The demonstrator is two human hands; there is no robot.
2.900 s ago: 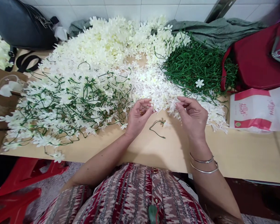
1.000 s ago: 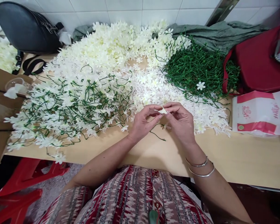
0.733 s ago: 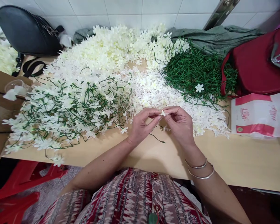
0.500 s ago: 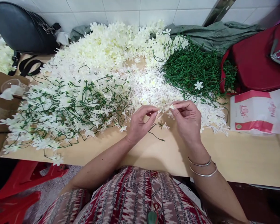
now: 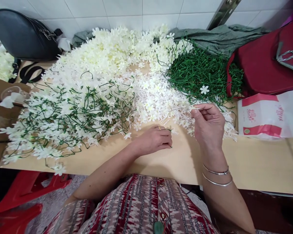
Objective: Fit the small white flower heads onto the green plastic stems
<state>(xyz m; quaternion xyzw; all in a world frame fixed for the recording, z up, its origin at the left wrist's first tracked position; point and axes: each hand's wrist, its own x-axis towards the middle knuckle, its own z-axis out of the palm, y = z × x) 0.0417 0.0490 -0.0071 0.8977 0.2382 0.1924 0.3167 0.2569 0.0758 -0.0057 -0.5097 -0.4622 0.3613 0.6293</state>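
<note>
My left hand [image 5: 156, 140] lies palm down at the table's front part, its fingers curled over a thin green artificial flower stem [image 5: 169, 130] with a small white tuft at its end. Most of that stem is hidden under the fingers. Higher and to the right, my right hand [image 5: 209, 125] pinches a small white flower piece [image 5: 193, 108] between thumb and forefinger. Beyond both hands spreads a heap of loose white petals and stamens [image 5: 158, 92]. On the left lie white flowers joined to green stems [image 5: 88, 110].
A pile of bare green stems [image 5: 197, 73] sits at the back right, a loose white blossom [image 5: 204, 89] on it. Cream petals [image 5: 107, 48] are heaped by the wall. Around them stand a black bag [image 5: 24, 35], a red bag [image 5: 261, 61], a white-and-red packet [image 5: 260, 115] and a cardboard box [image 5: 5, 120].
My left hand has turned palm down and dropped onto the stem on the table. My right hand has moved right, away from the left, still pinching the small white piece.
</note>
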